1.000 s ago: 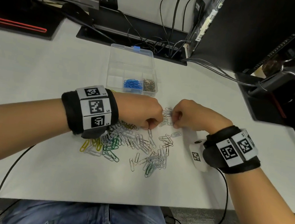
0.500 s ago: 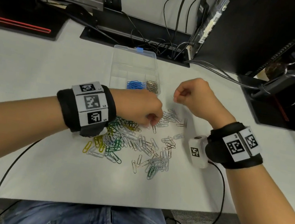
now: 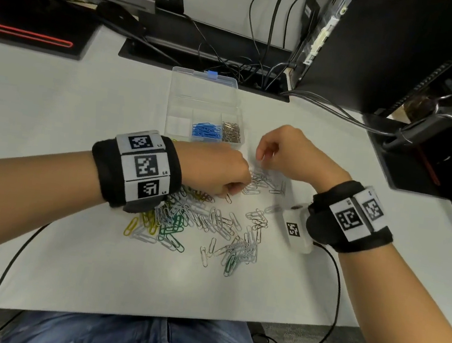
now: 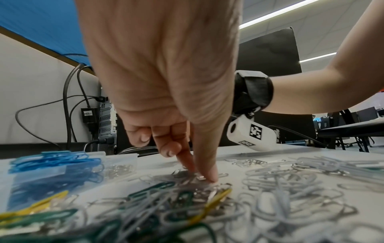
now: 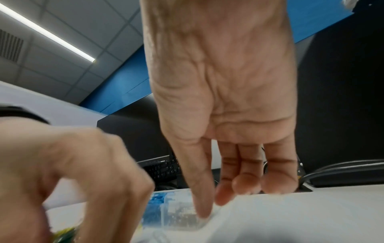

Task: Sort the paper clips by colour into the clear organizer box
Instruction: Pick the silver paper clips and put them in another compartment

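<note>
the loose paper clips (image 3: 204,220) lie under the left hand (image 3: 213,170), whose thumb and finger press into them. the right hand (image 3: 287,150), pinched together, now sits lower, right of the organizer box (image 3: 203,94).

One clear organizer box (image 3: 202,103) sits at twelve o'clock with two filled compartments, one of blue clips (image 3: 206,132) and one of silver clips (image 3: 231,133), while one loose pile of paper clips (image 3: 207,220), too many to count, lies at six o'clock.
</note>
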### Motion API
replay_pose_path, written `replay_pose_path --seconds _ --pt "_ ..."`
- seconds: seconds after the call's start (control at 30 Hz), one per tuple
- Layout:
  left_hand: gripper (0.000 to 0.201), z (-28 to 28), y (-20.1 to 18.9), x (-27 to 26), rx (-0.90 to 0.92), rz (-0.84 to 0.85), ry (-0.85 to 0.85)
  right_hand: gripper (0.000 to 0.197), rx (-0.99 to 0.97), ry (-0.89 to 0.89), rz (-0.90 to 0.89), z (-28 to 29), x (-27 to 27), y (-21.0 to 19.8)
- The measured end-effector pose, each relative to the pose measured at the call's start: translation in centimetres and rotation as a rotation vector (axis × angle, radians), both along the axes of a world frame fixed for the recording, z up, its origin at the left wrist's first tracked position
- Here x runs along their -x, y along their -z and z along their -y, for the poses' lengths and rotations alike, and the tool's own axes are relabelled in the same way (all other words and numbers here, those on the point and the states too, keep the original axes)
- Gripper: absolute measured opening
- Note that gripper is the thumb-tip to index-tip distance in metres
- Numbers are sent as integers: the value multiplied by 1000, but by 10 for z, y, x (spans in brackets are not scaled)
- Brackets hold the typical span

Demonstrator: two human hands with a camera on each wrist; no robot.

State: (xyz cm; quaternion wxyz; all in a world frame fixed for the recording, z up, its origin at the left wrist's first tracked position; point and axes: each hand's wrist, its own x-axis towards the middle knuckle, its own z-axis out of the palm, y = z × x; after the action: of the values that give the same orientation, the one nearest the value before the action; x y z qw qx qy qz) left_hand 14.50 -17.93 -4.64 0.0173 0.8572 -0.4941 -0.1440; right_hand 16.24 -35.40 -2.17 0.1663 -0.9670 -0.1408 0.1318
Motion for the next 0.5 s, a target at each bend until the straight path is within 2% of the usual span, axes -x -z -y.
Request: replay_pose_path --seconds 0.2,0.3,0.4,0.5 --pt "13 3 0 2 10 -40 7 16 66 -13 -172 4 13 5" --pt "13 1 1 1 -4 -67 -35 13 138 27 -144 13 13 5" --pt "16 -1 1 1 -20 -110 -71 17 77 44 -98 14 13 3" --pt "13 -2 -4 3 66 -116 -141 11 24 21 -117 7 17 3"
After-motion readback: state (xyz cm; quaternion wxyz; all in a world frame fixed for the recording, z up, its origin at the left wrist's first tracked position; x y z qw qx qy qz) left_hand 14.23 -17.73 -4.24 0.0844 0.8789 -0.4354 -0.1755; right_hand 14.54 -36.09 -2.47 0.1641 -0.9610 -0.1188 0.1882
